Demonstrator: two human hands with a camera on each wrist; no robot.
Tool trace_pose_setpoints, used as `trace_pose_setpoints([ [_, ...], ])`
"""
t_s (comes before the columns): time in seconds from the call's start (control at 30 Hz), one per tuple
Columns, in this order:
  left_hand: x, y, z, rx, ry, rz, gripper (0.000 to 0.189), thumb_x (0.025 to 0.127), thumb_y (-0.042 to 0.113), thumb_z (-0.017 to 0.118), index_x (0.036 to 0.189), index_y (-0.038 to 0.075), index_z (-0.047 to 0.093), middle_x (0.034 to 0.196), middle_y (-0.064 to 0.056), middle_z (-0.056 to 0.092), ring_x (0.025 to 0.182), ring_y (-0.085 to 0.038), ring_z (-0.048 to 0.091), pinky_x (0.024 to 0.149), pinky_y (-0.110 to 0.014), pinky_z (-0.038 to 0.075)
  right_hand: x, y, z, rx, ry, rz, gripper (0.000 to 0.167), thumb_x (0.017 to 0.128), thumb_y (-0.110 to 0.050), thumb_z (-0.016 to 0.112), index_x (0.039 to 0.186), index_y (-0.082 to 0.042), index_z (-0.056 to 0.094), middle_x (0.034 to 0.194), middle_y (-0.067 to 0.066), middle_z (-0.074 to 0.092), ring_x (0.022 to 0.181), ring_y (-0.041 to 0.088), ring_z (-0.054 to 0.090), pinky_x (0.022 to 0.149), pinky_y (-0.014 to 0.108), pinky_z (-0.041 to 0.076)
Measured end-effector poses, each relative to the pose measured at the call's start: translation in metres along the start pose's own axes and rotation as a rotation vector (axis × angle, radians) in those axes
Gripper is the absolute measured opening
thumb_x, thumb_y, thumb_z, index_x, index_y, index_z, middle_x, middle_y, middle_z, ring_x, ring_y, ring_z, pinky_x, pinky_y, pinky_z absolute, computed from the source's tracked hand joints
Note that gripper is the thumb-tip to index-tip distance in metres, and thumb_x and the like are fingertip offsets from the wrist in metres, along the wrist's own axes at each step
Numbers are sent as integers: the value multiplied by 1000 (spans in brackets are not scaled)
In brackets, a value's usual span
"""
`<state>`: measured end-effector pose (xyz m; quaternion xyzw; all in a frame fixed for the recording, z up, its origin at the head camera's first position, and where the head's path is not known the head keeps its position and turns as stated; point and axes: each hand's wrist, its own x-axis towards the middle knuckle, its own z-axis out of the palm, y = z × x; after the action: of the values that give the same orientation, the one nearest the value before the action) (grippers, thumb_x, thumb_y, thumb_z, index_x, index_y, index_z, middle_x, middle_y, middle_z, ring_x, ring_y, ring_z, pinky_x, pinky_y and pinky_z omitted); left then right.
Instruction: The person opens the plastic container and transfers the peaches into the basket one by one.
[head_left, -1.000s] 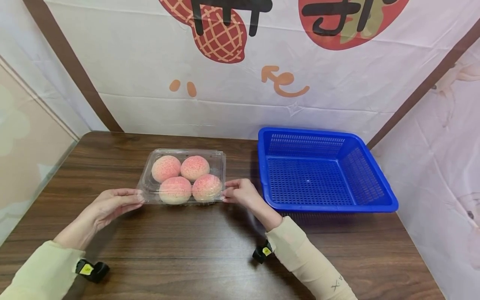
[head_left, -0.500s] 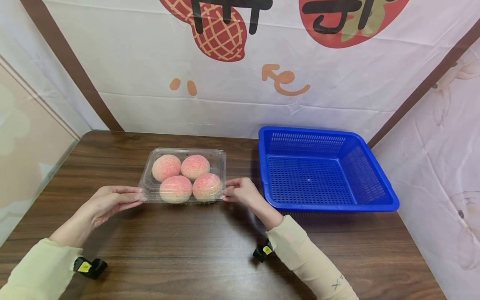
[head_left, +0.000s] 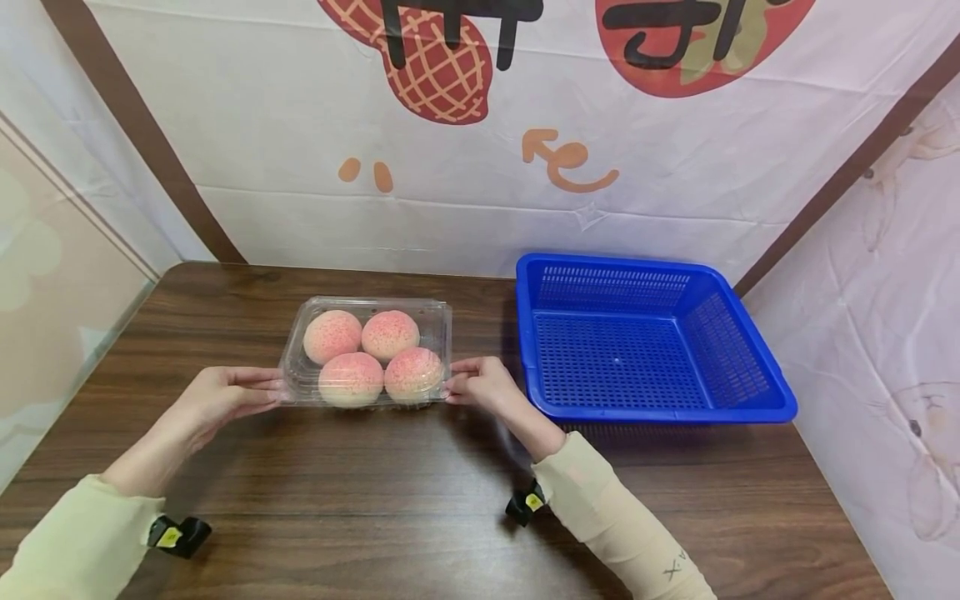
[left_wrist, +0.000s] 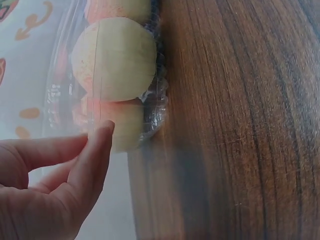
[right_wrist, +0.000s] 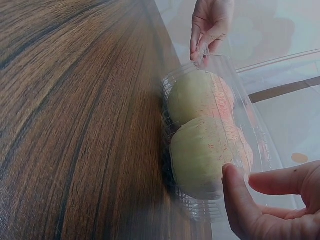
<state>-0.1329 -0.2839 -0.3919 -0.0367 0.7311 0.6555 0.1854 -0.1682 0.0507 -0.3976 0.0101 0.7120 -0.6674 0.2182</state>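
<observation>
A clear plastic clamshell box (head_left: 433,314) holds several round, peach-like pieces (head_left: 351,380), pink-speckled on top and cream below. My left hand (head_left: 217,402) pinches the box's front left corner between thumb and fingers. At the front right corner, my right hand (head_left: 487,386) pinches the edge of the same box. In the left wrist view, the left hand (left_wrist: 65,185) has its fingertips on the clear rim. The right wrist view has the right hand (right_wrist: 272,200) close at the near end and the left hand (right_wrist: 212,25) at the far end. The lid lies over the pieces.
A blue mesh basket (head_left: 531,367) stands on the brown wood table (head_left: 360,500), just right of the box. White printed cloth (head_left: 285,125) hangs behind the table. Black wrist straps (head_left: 180,536) sit on both forearms.
The left hand has shifted slightly upward and its fingers have changed position a little at the corner. The box and the right hand stay almost where they were.
</observation>
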Motion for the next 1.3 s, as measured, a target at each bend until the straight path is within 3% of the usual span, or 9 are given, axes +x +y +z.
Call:
trace_pose_setpoints([
  [0.07, -1, 2, 3, 99, 16, 7, 44, 87, -9, 48, 122, -29, 31, 92, -3, 67, 80, -4, 63, 77, -27, 54, 1, 1, 0, 1, -1, 2, 35, 82, 11, 55, 116, 18, 49, 89, 26, 62, 64, 12, 58, 70, 26, 56],
  [0.23, -2, 5, 9, 213, 31, 38, 38, 91, -7, 38, 120, -31, 31, 97, -13, 64, 79, 0, 60, 74, -24, 55, 1, 1, 0, 8, -1, 6, 36, 82, 12, 55, 116, 18, 49, 91, 28, 62, 64, 13, 59, 70, 27, 56],
  [0.47, -3, 5, 16, 363, 83, 75, 40, 94, 2, 45, 118, -29, 37, 107, -33, 57, 77, 5, 57, 72, -20, 54, 0, 3, -1, 84, -21, 20, 34, 83, 12, 52, 116, 20, 47, 83, 19, 61, 65, 14, 59, 71, 27, 56],
  [0.67, -5, 6, 20, 466, 126, 90, 43, 94, 5, 46, 123, -25, 36, 115, -39, 49, 76, 8, 54, 70, -19, 54, 1, 6, -3, 151, -68, 34, 33, 84, 13, 48, 116, 21, 45, 85, 18, 59, 72, 16, 59, 75, 29, 55],
  [0.9, -5, 5, 21, 557, 156, 113, 45, 93, 7, 49, 124, -23, 37, 112, -35, 53, 74, 11, 50, 66, -14, 51, -2, 7, -6, 181, -97, 42, 33, 86, 12, 46, 118, 20, 46, 98, 27, 59, 78, 19, 60, 80, 33, 54],
  [1.3, -5, 5, 22, 567, 160, 121, 46, 93, 10, 49, 125, -21, 38, 121, -36, 47, 76, 14, 47, 66, -10, 48, -2, 11, -6, 260, -106, 54, 38, 83, 19, 44, 122, 20, 42, 111, 37, 52, 87, 24, 60, 86, 37, 50],
])
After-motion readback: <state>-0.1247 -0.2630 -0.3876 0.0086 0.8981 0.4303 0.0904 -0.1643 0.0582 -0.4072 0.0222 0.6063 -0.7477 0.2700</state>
